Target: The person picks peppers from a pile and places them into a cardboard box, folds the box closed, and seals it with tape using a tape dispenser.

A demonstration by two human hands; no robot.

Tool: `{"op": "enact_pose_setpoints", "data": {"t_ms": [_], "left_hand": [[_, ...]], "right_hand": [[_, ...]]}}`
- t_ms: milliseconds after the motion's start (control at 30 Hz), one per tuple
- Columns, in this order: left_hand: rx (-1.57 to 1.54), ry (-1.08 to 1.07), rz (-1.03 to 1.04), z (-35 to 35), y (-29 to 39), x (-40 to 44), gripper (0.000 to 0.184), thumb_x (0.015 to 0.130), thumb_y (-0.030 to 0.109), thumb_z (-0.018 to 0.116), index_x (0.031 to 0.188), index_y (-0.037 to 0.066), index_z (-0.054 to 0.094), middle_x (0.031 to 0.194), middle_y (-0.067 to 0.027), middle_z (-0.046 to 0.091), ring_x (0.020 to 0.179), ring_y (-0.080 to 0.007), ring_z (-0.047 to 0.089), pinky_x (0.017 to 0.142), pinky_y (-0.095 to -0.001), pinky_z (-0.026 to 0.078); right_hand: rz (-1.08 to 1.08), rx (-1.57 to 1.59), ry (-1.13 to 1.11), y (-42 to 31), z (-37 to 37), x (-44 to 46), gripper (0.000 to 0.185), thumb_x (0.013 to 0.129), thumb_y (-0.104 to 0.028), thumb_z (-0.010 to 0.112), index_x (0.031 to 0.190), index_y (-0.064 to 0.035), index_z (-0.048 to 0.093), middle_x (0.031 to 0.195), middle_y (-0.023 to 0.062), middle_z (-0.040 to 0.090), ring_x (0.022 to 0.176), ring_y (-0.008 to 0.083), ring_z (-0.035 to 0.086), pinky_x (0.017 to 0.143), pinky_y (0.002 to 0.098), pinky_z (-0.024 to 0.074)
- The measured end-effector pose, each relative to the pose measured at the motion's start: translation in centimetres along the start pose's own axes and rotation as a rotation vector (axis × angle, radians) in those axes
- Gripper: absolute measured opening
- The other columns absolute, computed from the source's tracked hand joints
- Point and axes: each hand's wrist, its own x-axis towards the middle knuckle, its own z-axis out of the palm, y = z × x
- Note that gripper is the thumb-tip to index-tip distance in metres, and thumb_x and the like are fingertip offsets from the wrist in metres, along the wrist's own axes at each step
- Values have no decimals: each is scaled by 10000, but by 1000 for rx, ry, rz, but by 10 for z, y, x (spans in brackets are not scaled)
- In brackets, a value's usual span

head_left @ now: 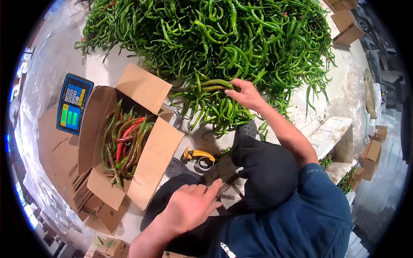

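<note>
Fingers of the left hand (pixel 187 208) are loosely bent, index extended toward the upper right, thumb apart from it; no object seen in the grasp, palm side hidden. Hand is above the lap, between the open carton and the bent knee (pixel 269 172) in dark cloth. Blue sleeve (pixel 316 193) at lower right.

Slightly farther: orange-handled tool (pixel 200 154) on the pale surface between the feet, grey ring-shaped part (pixel 204 164) just beside its handle. To its left, open carton (pixel 157 161), flaps spread outward; contents are long peppers (pixel 124 148), mixed red, brownish and dark green, lying in a loose heap inside.

Right hand (pixel 244 93), arm stretched forward: thumb and fingers pinch the right-hand end of a long brownish-green pepper (pixel 217 82). This pepper lies roughly crosswise over the near edge of the green heap. A second, browner pepper (pixel 213 88) runs close along its lower side; whether it is also gripped, cannot tell.

Left of the carton: keypad unit (pixel 75 103), dark with blue edging, tilted, green display lit; digits too small to read. Flattened cardboard (pixel 56 150) lies below it, clear plastic sheeting (pixel 30 172) at the far left.

Beyond the right hand: large pile of green peppers (pixel 206 38), tangled, a few red ones among them. White ledge (pixel 333 133) at right, green peppers beneath. Small cartons (pixel 370 159) farther right; another carton (pixel 345 28) beside the pile, upper right.
</note>
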Motion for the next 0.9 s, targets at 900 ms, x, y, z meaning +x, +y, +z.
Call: {"op": "enact_pose_setpoints", "data": {"t_ms": [900], "left_hand": [[51,-7,-141,2,9,-8,507,889,301,663,1310,63,513,897,-186,654,857,-388,639,740,-473,508]], "right_hand": [[388,698,217,-77,-102,-53,169,871,-154,573,789,-8,596,669,149,641,412,142,508,333,262,267]]}}
